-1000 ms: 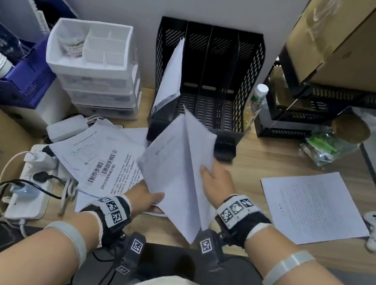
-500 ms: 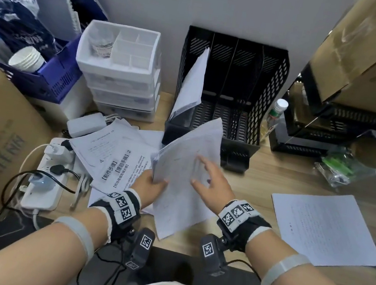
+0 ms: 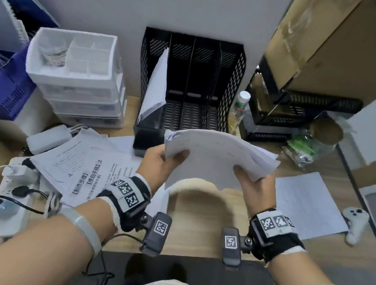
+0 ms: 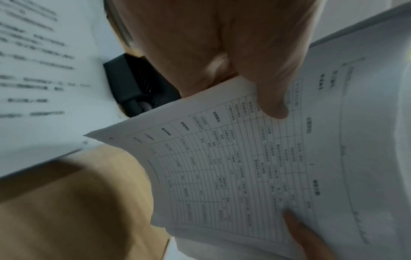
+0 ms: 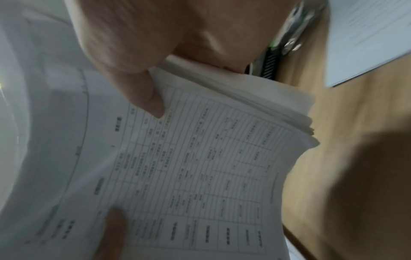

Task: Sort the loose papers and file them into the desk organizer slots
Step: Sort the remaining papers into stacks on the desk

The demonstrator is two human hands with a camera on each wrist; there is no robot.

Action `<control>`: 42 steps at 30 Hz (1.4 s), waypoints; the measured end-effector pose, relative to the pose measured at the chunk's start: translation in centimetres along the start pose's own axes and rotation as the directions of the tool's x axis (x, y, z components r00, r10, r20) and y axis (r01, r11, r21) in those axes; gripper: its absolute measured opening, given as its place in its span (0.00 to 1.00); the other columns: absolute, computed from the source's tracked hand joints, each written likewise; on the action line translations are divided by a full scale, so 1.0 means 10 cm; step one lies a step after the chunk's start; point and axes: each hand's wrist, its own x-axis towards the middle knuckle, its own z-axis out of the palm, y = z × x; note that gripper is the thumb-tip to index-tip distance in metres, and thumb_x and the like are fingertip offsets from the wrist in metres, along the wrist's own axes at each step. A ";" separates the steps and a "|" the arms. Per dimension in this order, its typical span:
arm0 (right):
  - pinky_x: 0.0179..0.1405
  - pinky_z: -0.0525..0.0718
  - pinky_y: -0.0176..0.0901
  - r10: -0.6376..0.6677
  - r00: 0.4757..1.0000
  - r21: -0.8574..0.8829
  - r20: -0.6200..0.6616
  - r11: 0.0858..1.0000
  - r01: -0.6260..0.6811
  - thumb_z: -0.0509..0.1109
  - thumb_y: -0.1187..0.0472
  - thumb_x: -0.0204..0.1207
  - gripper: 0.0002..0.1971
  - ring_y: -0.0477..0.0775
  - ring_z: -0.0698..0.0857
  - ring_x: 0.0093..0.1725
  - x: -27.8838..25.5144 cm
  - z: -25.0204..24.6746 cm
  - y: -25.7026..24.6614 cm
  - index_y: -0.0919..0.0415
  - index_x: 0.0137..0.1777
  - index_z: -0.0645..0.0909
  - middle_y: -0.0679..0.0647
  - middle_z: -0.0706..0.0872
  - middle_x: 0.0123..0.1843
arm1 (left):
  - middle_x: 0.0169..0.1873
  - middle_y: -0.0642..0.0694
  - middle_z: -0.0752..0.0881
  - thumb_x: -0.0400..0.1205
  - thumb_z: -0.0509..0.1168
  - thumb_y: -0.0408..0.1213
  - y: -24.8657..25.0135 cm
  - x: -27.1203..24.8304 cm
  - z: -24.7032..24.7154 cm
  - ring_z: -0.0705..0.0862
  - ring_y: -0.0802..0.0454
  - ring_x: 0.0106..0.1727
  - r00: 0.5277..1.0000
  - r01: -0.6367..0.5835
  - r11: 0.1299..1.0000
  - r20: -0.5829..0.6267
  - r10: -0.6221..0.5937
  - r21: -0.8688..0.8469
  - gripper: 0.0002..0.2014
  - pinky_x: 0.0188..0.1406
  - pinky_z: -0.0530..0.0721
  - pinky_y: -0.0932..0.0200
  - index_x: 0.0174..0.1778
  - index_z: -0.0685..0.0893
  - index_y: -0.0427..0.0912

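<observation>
Two hands above a wooden bench (image 3: 193,228), gripping one stack of papers (image 3: 214,156) by its opposite short edges, sheets bowed upward in an arch between them. Behind the stack, against the wall, a black mesh desk organizer (image 3: 227,87) with upright dividers; one white sheet (image 3: 156,86) standing tilted in its leftmost slot, other slots showing bare mesh. Left of the organizer, a white drawer unit (image 3: 78,87) with a divided tray on top. On the bench at left, overlapping loose papers (image 3: 85,171) with printed text, partly over a white power strip (image 3: 7,200) with plugs. At right, a single printed page (image 3: 309,204) lying flat, a white controller (image 3: 356,222) just beside its far edge. Near the organizer's right wall, a small bottle (image 3: 241,104) with a white cap. Left hand (image 3: 158,166) clamped on the stack's left end, thumb on the near face. Right hand (image 3: 257,188) clamped on the right end likewise. From the wrist views: a ruled table printed on the near face, left thumb (image 4: 271,98) and right thumb (image 5: 146,95) pressed on it, fingers behind.
</observation>
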 end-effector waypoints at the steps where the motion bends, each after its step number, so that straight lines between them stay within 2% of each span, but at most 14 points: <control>1: 0.48 0.83 0.40 0.056 0.998 -0.008 -0.020 0.998 -0.056 0.74 0.67 0.75 0.13 0.41 0.87 0.47 -0.04 -0.02 0.11 0.45 0.47 0.86 0.42 0.90 0.46 | 0.44 0.46 0.93 0.79 0.75 0.48 -0.09 0.00 0.07 0.86 0.53 0.45 0.999 0.022 0.999 0.026 -0.023 0.024 0.05 0.58 0.87 0.43 0.43 0.92 0.52; 4: 0.45 0.80 0.42 0.186 0.981 0.021 -0.057 0.983 -0.185 0.75 0.66 0.74 0.08 0.35 0.86 0.39 -0.08 -0.07 0.31 0.55 0.50 0.86 0.45 0.89 0.41 | 0.49 0.42 0.94 0.76 0.75 0.56 -0.25 0.01 0.21 0.89 0.46 0.52 0.996 0.064 0.996 0.051 -0.067 0.057 0.12 0.62 0.86 0.33 0.46 0.92 0.52; 7: 0.46 0.84 0.41 0.189 0.976 0.063 -0.105 0.981 -0.183 0.75 0.67 0.72 0.09 0.45 0.85 0.44 -0.03 -0.21 0.35 0.51 0.45 0.83 0.50 0.89 0.45 | 0.52 0.39 0.93 0.75 0.73 0.63 -0.21 0.06 0.30 0.90 0.43 0.54 0.998 0.014 1.000 0.064 -0.015 0.016 0.22 0.64 0.85 0.32 0.53 0.93 0.48; 10: 0.42 0.83 0.30 0.193 0.977 0.115 -0.089 0.976 -0.183 0.70 0.73 0.74 0.16 0.46 0.85 0.46 0.00 -0.32 0.36 0.48 0.48 0.81 0.50 0.88 0.48 | 0.54 0.45 0.94 0.76 0.76 0.53 -0.16 0.11 0.36 0.90 0.43 0.60 0.993 0.015 0.998 0.120 -0.008 -0.059 0.20 0.66 0.86 0.39 0.59 0.91 0.47; 15: 0.36 0.78 0.43 0.327 0.936 0.012 -0.132 0.944 -0.329 0.68 0.69 0.71 0.12 0.57 0.82 0.41 0.05 -0.33 0.48 0.49 0.37 0.82 0.51 0.85 0.36 | 0.55 0.48 0.93 0.71 0.81 0.48 -0.23 0.12 0.48 0.90 0.50 0.59 0.976 0.030 0.999 0.214 -0.025 -0.017 0.18 0.63 0.86 0.48 0.56 0.91 0.55; 18: 0.38 0.76 0.49 0.245 0.962 0.020 -0.117 0.969 -0.244 0.66 0.67 0.66 0.07 0.56 0.79 0.36 0.07 -0.37 0.45 0.55 0.34 0.81 0.56 0.82 0.34 | 0.55 0.49 0.93 0.74 0.78 0.46 -0.26 0.15 0.52 0.89 0.49 0.59 0.974 0.039 0.999 0.224 -0.041 0.014 0.16 0.62 0.86 0.48 0.57 0.91 0.53; 24: 0.47 0.85 0.54 0.236 0.972 -0.034 -0.001 0.971 -0.236 0.72 0.68 0.65 0.15 0.59 0.86 0.51 0.20 -0.42 0.61 0.55 0.52 0.84 0.52 0.88 0.48 | 0.58 0.48 0.92 0.79 0.73 0.48 -0.37 0.18 0.59 0.88 0.47 0.64 0.975 0.089 0.996 0.206 -0.082 -0.026 0.17 0.65 0.84 0.48 0.64 0.88 0.51; 27: 0.54 0.85 0.47 0.270 0.963 -0.022 -0.004 0.963 -0.270 0.71 0.70 0.70 0.17 0.55 0.87 0.56 0.26 -0.44 0.65 0.57 0.59 0.85 0.54 0.90 0.54 | 0.61 0.44 0.91 0.81 0.72 0.51 -0.38 0.17 0.57 0.86 0.40 0.67 0.972 0.141 0.981 0.207 -0.112 -0.131 0.20 0.68 0.83 0.44 0.66 0.88 0.47; 29: 0.51 0.82 0.43 0.274 0.962 -0.061 -0.015 0.960 -0.274 0.72 0.69 0.72 0.14 0.53 0.87 0.53 0.28 -0.41 0.63 0.55 0.56 0.85 0.52 0.90 0.51 | 0.62 0.41 0.91 0.78 0.75 0.51 -0.41 0.17 0.52 0.86 0.37 0.68 0.955 0.208 0.967 0.243 -0.168 -0.150 0.23 0.71 0.82 0.39 0.67 0.87 0.45; 31: 0.44 0.79 0.28 0.235 0.971 -0.082 0.035 0.969 -0.231 0.72 0.70 0.74 0.16 0.44 0.85 0.48 0.27 -0.33 0.57 0.47 0.52 0.85 0.43 0.88 0.45 | 0.63 0.42 0.90 0.76 0.78 0.48 -0.46 0.13 0.48 0.87 0.40 0.68 0.936 0.244 0.966 0.281 -0.213 -0.080 0.25 0.71 0.82 0.40 0.69 0.86 0.46; 33: 0.35 0.76 0.20 0.197 0.977 -0.083 0.085 0.978 -0.190 0.70 0.72 0.75 0.16 0.45 0.83 0.43 0.30 -0.19 0.50 0.48 0.48 0.83 0.40 0.85 0.41 | 0.61 0.44 0.91 0.75 0.78 0.48 -0.49 0.10 0.40 0.88 0.43 0.66 0.932 0.289 0.957 0.239 -0.272 -0.039 0.25 0.71 0.82 0.37 0.68 0.86 0.47; 35: 0.32 0.76 0.20 0.143 0.979 -0.037 0.144 0.990 -0.139 0.68 0.74 0.75 0.15 0.43 0.81 0.39 0.32 -0.03 0.37 0.50 0.44 0.82 0.45 0.84 0.38 | 0.59 0.42 0.92 0.76 0.78 0.45 -0.51 0.06 0.26 0.89 0.41 0.63 0.939 0.333 0.939 0.123 -0.322 -0.082 0.20 0.69 0.83 0.34 0.62 0.87 0.45; 38: 0.40 0.80 0.32 0.045 0.967 0.052 0.250 0.997 -0.060 0.67 0.76 0.74 0.18 0.39 0.81 0.38 0.37 0.25 0.15 0.48 0.42 0.83 0.48 0.86 0.38 | 0.54 0.40 0.94 0.73 0.80 0.39 -0.47 -0.03 -0.05 0.91 0.39 0.58 0.931 0.358 0.917 -0.012 -0.366 -0.178 0.16 0.64 0.87 0.35 0.56 0.89 0.42; 42: 0.48 0.81 0.36 -0.114 0.910 0.167 0.399 0.985 0.050 0.68 0.76 0.75 0.17 0.39 0.82 0.44 0.43 0.75 -0.16 0.50 0.49 0.84 0.44 0.89 0.43 | 0.49 0.47 0.95 0.81 0.74 0.39 -0.52 -0.26 -0.57 0.93 0.48 0.53 0.925 0.358 0.933 -0.126 -0.359 -0.036 0.07 0.63 0.88 0.42 0.53 0.89 0.44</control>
